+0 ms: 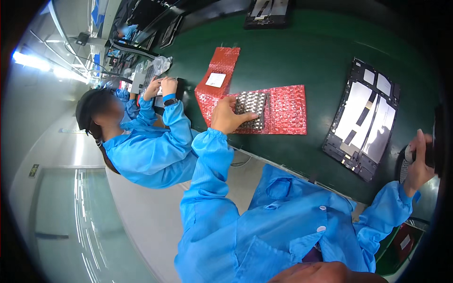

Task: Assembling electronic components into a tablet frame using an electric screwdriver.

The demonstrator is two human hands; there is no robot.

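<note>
My left hand point(227, 116) grips a flat block of small silver-and-black pieces in rows point(249, 104), with the thumb across its top. Under the block lies a red bubble-wrap bag point(288, 111), spread on the green bench. Another red bubble-wrap piece with a white label point(224, 63) extends away from me beside it. At the far right my right hand point(419, 165) is closed around something beside a dark object at the picture's edge; what it holds is mostly hidden. Between my hands lies a tablet-like device with its inside exposed point(361, 118), nearer the right hand.
A similar opened device point(268, 14) lies at the bench's far side. To my left a co-worker in a blue smock point(146, 153) works at the same green bench point(292, 56). Clear plastic wrap point(162, 64) lies beyond that person's hands. A green bin point(401, 247) stands below, at right.
</note>
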